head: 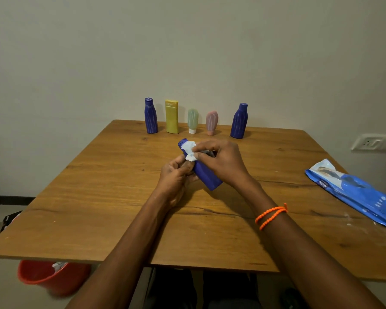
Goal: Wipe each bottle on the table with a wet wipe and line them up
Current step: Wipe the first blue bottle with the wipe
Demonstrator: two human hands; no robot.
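Observation:
Over the middle of the wooden table (98,197), my left hand (176,177) grips a blue bottle (206,177) that is tilted with its cap pointing away and left. My right hand (221,161) pinches a white wet wipe (191,151) against the bottle's neck. Along the far edge stand a blue bottle (151,115), a yellow bottle (172,117), a small green tube (192,120), a small pink tube (211,122) and another blue bottle (239,121), all upright in a row.
A blue pack of wet wipes (352,192) lies flat at the table's right edge. An orange bucket (51,276) with a crumpled wipe inside sits on the floor under the left front corner. A wall socket (369,142) is at the right.

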